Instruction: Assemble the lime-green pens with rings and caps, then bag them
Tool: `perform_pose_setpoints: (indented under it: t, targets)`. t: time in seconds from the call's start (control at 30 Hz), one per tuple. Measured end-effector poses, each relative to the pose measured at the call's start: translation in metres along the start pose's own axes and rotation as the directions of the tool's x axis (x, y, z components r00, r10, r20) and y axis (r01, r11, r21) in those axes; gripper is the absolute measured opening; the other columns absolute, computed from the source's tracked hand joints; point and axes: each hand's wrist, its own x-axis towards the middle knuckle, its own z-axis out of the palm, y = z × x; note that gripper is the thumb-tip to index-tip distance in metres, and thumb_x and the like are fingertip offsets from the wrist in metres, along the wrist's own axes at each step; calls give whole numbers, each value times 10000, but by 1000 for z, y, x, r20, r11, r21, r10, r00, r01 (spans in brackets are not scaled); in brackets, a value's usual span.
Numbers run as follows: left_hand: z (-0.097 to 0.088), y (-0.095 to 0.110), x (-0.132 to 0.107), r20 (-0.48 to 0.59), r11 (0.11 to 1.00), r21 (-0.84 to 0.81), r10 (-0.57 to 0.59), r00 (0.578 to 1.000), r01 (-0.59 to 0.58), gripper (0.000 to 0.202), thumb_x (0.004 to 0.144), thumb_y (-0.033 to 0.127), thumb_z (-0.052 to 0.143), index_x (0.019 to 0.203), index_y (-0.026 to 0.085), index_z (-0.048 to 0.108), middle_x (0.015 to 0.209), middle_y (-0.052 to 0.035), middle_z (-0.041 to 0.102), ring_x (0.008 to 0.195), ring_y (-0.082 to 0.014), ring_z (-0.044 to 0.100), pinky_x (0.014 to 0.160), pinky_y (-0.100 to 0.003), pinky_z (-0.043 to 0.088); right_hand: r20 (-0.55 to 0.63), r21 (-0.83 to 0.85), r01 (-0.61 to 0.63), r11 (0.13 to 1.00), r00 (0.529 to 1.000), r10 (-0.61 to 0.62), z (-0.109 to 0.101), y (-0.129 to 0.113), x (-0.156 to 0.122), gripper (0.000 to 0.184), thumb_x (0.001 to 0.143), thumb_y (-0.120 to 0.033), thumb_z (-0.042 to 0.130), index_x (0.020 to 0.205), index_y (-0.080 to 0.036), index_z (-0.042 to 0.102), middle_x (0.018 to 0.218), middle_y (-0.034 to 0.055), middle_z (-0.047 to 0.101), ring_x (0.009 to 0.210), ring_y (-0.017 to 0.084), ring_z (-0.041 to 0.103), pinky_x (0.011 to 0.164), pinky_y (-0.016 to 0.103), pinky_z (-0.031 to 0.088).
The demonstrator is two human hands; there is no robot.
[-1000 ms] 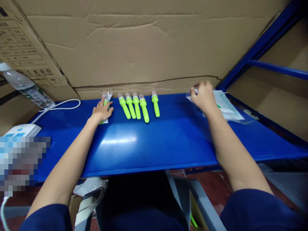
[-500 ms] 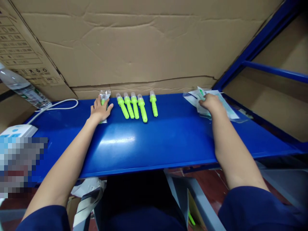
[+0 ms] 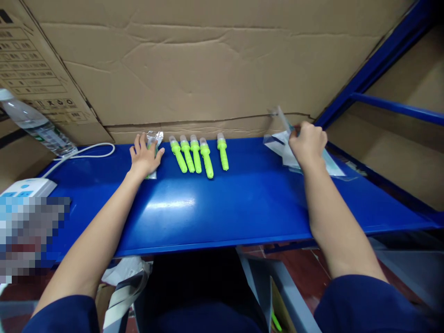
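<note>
My left hand (image 3: 143, 157), its fingers spread, rests on a clear plastic packet (image 3: 155, 138) with something yellow-green inside, mostly covered by the palm. To its right lie several yellow-green sticks with clear caps (image 3: 196, 156), side by side with caps pointing away; one stick (image 3: 223, 152) sits a little apart. At the right, my right hand (image 3: 307, 145) pinches a thin plastic bag (image 3: 283, 119) and holds its edge up, blurred. Below that hand, more flat clear bags with pale green print (image 3: 333, 166) are spread on the table.
The blue table (image 3: 222, 208) ends at a cardboard wall (image 3: 194, 78). At the left are a water bottle (image 3: 41, 129), a white cable (image 3: 93, 152) and a power strip (image 3: 29, 187). A blue metal frame (image 3: 391, 108) borders the right side. Grey bins (image 3: 294, 286) stand below the edge.
My right hand has turned and risen slightly, lifting a bag's edge up from the pile. My left hand stays on the packet. The sticks have not moved on the table.
</note>
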Motion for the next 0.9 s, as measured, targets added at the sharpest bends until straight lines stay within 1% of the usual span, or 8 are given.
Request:
perform_pose_setpoints:
  t: [0.17,0.23,0.33,0.43,0.53,0.67,0.8,0.9]
  targets:
    - [-5,8,-6,-132,997,-57,43,990,-51,578,1002,471,345,1450,163,543,1693,-206,161,1581,-389,94,1195,-653,220,-109,154,243,958,968,-228,2,-31,-16,308,936,-174,525,1163,-98,719,1077,210,744,973,297,671,854,400,438]
    - [-6,13,-8,-164,993,-76,72,984,-85,558,1004,469,354,1432,173,555,1686,-201,188,1575,-384,114,1196,-641,227,-177,228,402,887,913,-369,4,-43,-27,270,938,-185,528,1127,-142,715,1058,159,745,991,283,665,909,422,461]
    - [-6,22,-10,-204,982,-106,131,970,-155,531,1001,494,377,1390,197,584,1676,-179,232,1559,-385,149,1197,-626,238,-274,313,601,736,799,-535,7,-60,-44,226,963,-238,523,1051,-204,728,1054,118,731,1038,281,642,953,462,467]
    - [-7,34,-14,-215,964,-144,188,958,-222,510,997,505,398,1348,205,615,1667,-170,255,1545,-398,168,1189,-633,248,-349,425,666,613,746,-568,5,-76,-61,231,971,-332,555,1011,-237,762,993,94,707,981,263,624,905,451,495]
    - [-9,47,-19,-182,941,-209,230,956,-266,472,991,485,432,1326,218,632,1660,-156,262,1537,-401,181,1182,-644,255,-364,542,630,556,772,-520,-1,-88,-76,248,958,-393,591,1014,-258,791,875,67,675,897,243,612,861,435,508]
    - [-13,60,-26,-106,890,-338,286,952,-305,462,972,491,488,1325,231,632,1642,-142,288,1521,-403,205,1193,-663,226,-266,746,473,469,857,-441,-9,-98,-91,278,929,-494,634,1003,-290,806,878,59,686,863,229,616,804,405,518]
    - [-14,66,-31,-14,799,-498,381,924,-337,484,942,527,546,1329,249,631,1616,-127,335,1514,-378,245,1209,-646,226,-134,928,248,278,919,-372,-9,-104,-97,368,822,-619,712,925,-275,794,883,49,707,794,207,616,700,361,506]
    - [-12,68,-33,24,718,-601,457,889,-352,504,922,562,571,1336,281,628,1606,-109,362,1524,-349,269,1237,-611,204,-8,986,66,152,934,-358,-7,-107,-98,437,738,-661,767,906,-258,765,769,25,663,670,166,574,586,310,463]
